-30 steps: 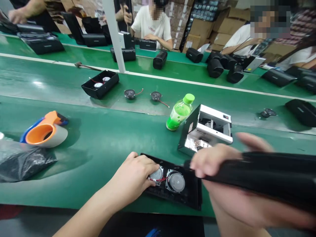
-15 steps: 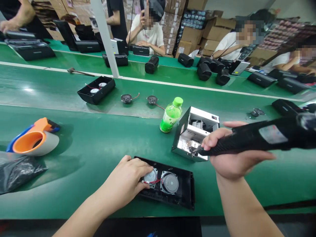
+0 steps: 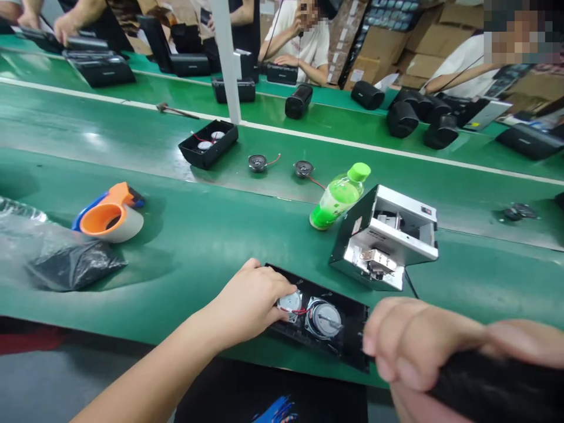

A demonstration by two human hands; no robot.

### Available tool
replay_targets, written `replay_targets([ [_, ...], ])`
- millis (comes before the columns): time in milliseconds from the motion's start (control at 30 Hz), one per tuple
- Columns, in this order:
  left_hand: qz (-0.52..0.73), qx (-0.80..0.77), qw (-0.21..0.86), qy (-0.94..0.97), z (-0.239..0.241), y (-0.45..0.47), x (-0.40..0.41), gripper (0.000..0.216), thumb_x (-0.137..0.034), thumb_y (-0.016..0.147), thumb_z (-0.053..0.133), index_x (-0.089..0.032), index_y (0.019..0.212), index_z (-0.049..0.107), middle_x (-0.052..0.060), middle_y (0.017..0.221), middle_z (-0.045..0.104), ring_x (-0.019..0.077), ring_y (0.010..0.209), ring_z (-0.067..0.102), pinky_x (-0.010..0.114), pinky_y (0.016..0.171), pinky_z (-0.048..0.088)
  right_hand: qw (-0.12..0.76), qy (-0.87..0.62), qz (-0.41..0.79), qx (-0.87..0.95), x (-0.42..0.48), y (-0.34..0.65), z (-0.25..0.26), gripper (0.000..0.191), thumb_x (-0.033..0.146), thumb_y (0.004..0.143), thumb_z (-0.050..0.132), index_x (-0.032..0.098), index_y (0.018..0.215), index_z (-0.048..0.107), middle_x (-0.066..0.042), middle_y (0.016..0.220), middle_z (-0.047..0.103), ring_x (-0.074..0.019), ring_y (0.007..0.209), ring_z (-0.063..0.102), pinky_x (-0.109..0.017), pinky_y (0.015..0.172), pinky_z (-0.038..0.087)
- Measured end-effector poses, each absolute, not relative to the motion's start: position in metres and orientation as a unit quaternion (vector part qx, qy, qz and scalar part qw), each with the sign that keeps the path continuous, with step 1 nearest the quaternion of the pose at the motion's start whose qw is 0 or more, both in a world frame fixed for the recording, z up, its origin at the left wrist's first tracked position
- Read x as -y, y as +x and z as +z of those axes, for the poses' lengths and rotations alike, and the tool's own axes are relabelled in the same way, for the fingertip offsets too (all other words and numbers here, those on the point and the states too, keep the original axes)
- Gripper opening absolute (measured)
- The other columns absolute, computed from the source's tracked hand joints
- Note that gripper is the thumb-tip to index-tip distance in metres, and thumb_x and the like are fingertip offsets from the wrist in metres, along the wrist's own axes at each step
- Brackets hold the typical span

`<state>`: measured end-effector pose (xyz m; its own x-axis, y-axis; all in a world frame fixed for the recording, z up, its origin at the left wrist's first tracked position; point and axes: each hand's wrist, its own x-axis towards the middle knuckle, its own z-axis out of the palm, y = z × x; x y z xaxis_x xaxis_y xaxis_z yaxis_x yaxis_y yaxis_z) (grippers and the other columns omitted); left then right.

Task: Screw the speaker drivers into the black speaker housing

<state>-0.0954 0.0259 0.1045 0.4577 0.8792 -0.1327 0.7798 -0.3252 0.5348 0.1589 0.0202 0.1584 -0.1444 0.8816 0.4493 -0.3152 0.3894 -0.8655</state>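
A black speaker housing (image 3: 348,338) lies open at the near edge of the green bench, with two round silver drivers (image 3: 325,318) and a red wire inside. My left hand (image 3: 251,299) rests on its left end, fingers touching the left driver. My right hand (image 3: 418,346) is closed round a black electric screwdriver (image 3: 493,390), held low at the right, close to the camera, just right of the housing. The tool's tip is hidden by my fingers.
A silver screw-feeder box (image 3: 390,238) stands behind the housing, a green bottle (image 3: 337,197) to its left. An orange tape dispenser (image 3: 110,214) and black plastic bag (image 3: 70,264) lie left. On the belt are another housing (image 3: 209,144) and loose drivers (image 3: 258,163). People work across it.
My right hand has brought the screwdriver down from the feeder box to the housing's right end. My left hand stays on the left driver.
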Motion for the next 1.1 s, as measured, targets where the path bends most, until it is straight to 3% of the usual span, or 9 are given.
replay_targets([
  [67, 0.087, -0.513, 0.266, 0.811, 0.105, -0.095, -0.027, 0.031, -0.031, 0.090, 0.094, -0.026, 0.117, 0.080, 0.000, 0.120, 0.084, 0.0257, 0.114, 0.075, 0.041, 0.089, 0.035, 0.573, -0.211, 0.523, 0.595, -0.016, 0.139, 0.153, 0.027, 0.044, 0.111, 0.051, 0.039, 0.125, 0.074, 0.002, 0.065, 0.069, -0.0206, 0.050, 0.064, -0.040, 0.056, 0.059],
  [267, 0.088, -0.506, 0.239, 0.824, 0.104, -0.095, -0.027, 0.027, -0.036, 0.090, 0.093, -0.025, 0.111, 0.081, 0.001, 0.109, 0.084, 0.0256, 0.106, 0.076, 0.039, 0.084, 0.034, 0.598, -0.280, 0.505, 0.556, -0.021, 0.114, 0.136, 0.043, 0.070, 0.089, 0.081, 0.034, 0.112, 0.077, 0.003, 0.061, 0.066, -0.0229, 0.044, 0.058, -0.042, 0.047, 0.055],
  [467, 0.090, -0.500, 0.227, 0.831, 0.101, -0.095, -0.028, 0.021, -0.036, 0.091, 0.091, -0.024, 0.101, 0.079, 0.000, 0.100, 0.083, 0.0257, 0.100, 0.076, 0.039, 0.080, 0.032, 0.597, -0.307, 0.498, 0.548, -0.025, 0.109, 0.130, 0.045, 0.071, 0.085, 0.084, 0.034, 0.108, 0.076, 0.003, 0.065, 0.067, -0.0238, 0.044, 0.059, -0.047, 0.047, 0.056],
  [533, 0.094, -0.497, 0.225, 0.833, 0.101, -0.096, -0.029, 0.020, -0.037, 0.092, 0.091, -0.024, 0.100, 0.078, 0.001, 0.098, 0.082, 0.0258, 0.099, 0.076, 0.039, 0.079, 0.031, 0.595, -0.296, 0.495, 0.560, -0.027, 0.107, 0.126, 0.048, 0.076, 0.086, 0.081, 0.034, 0.108, 0.076, 0.003, 0.065, 0.067, -0.0226, 0.044, 0.058, -0.045, 0.046, 0.055],
  [667, 0.104, -0.496, 0.225, 0.832, 0.099, -0.097, -0.028, 0.022, -0.037, 0.092, 0.092, -0.023, 0.104, 0.080, 0.002, 0.101, 0.083, 0.0258, 0.102, 0.076, 0.039, 0.080, 0.031, 0.603, -0.252, 0.497, 0.571, -0.031, 0.106, 0.117, 0.071, 0.095, 0.090, 0.051, 0.033, 0.113, 0.077, 0.001, 0.063, 0.066, -0.0216, 0.042, 0.058, -0.043, 0.043, 0.053],
  [733, 0.108, -0.494, 0.224, 0.833, 0.098, -0.097, -0.027, 0.022, -0.037, 0.092, 0.092, -0.023, 0.104, 0.080, 0.002, 0.100, 0.083, 0.0255, 0.103, 0.076, 0.039, 0.079, 0.031, 0.598, -0.245, 0.510, 0.569, -0.030, 0.105, 0.115, 0.061, 0.086, 0.097, 0.053, 0.033, 0.114, 0.077, 0.002, 0.060, 0.065, -0.0209, 0.043, 0.058, -0.041, 0.043, 0.053],
  [867, 0.113, -0.488, 0.212, 0.839, 0.096, -0.097, -0.024, 0.022, -0.039, 0.093, 0.090, -0.023, 0.104, 0.078, 0.001, 0.099, 0.083, 0.0250, 0.100, 0.075, 0.039, 0.078, 0.030, 0.571, -0.206, 0.521, 0.600, -0.023, 0.104, 0.115, 0.026, 0.048, 0.103, 0.064, 0.029, 0.113, 0.079, 0.002, 0.061, 0.066, -0.0187, 0.047, 0.061, -0.038, 0.048, 0.058],
  [967, 0.106, -0.489, 0.214, 0.839, 0.097, -0.097, -0.021, 0.019, -0.038, 0.095, 0.087, -0.023, 0.103, 0.077, 0.001, 0.099, 0.082, 0.0243, 0.098, 0.074, 0.040, 0.077, 0.029, 0.556, -0.170, 0.501, 0.642, -0.016, 0.103, 0.116, 0.026, 0.034, 0.105, 0.059, 0.024, 0.118, 0.080, 0.001, 0.065, 0.068, -0.0181, 0.050, 0.064, -0.037, 0.052, 0.060],
  [1100, 0.113, -0.493, 0.217, 0.835, 0.098, -0.097, -0.019, 0.015, -0.036, 0.097, 0.084, -0.023, 0.102, 0.076, 0.001, 0.100, 0.082, 0.0239, 0.098, 0.073, 0.040, 0.078, 0.029, 0.535, -0.178, 0.501, 0.656, -0.012, 0.104, 0.114, 0.027, 0.037, 0.109, 0.058, 0.027, 0.123, 0.079, 0.001, 0.065, 0.068, -0.0192, 0.053, 0.066, -0.039, 0.056, 0.061],
])
